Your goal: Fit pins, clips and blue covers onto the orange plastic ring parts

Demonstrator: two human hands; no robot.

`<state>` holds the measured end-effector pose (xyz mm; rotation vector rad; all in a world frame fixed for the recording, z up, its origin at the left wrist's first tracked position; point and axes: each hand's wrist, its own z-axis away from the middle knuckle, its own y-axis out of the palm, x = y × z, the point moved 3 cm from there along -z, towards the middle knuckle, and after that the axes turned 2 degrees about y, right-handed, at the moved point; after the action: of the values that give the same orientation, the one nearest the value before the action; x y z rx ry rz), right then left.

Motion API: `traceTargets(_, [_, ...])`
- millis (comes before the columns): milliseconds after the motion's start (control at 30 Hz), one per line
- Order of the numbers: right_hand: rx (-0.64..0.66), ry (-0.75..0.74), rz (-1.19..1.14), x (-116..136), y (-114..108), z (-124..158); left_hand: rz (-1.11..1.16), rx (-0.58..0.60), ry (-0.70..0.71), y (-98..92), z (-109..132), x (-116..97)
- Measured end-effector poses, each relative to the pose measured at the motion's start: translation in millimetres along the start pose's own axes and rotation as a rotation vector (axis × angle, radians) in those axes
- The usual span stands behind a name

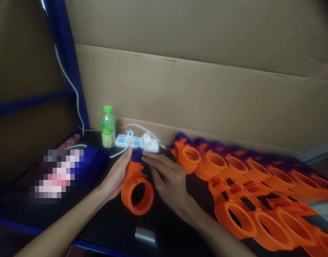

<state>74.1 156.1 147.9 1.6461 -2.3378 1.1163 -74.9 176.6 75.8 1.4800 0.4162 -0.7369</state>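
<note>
Between my two hands is an orange plastic part (137,207) with a wide ring at its near end and a ribbed neck. A dark blue piece (137,155) sits at the far end of that neck. My left hand (118,175) is closed round the left side of the neck, its thumb up by the blue piece. From the right, my right hand (170,175) reaches over with its fingertips pressed to the blue piece. Its lower fingers are partly behind the orange part. Whether the blue piece is fully seated I cannot tell.
Rows of similar orange parts (239,214) fill the right side, the back ones with blue tops. Behind my hands lie a white power strip (153,145) and a green-capped bottle (108,128). A small light block (145,235) is near the front edge. Cardboard (196,92) walls the back.
</note>
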Motion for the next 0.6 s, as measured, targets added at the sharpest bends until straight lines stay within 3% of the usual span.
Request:
traceTargets(200, [0.182, 0.118, -0.125, -9, 5, -11, 0.114, 0.050, -0.081, 4.9, 0, -12])
traceTargets(400, [0.037, 0.334, -0.228, -26, 15, -26, 0.099, 0.024, -0.164, 12.4, 12, -13])
traceTargets(500, [0.038, 0.304, -0.181, -14, 21, -28, 0.101, 0.037, -0.153, 6.6, 12, -6])
traceTargets(600, [0.172, 0.205, -0.072, 12, 27, -23, 0.133, -0.007, -0.023, -3.6, 9, 1])
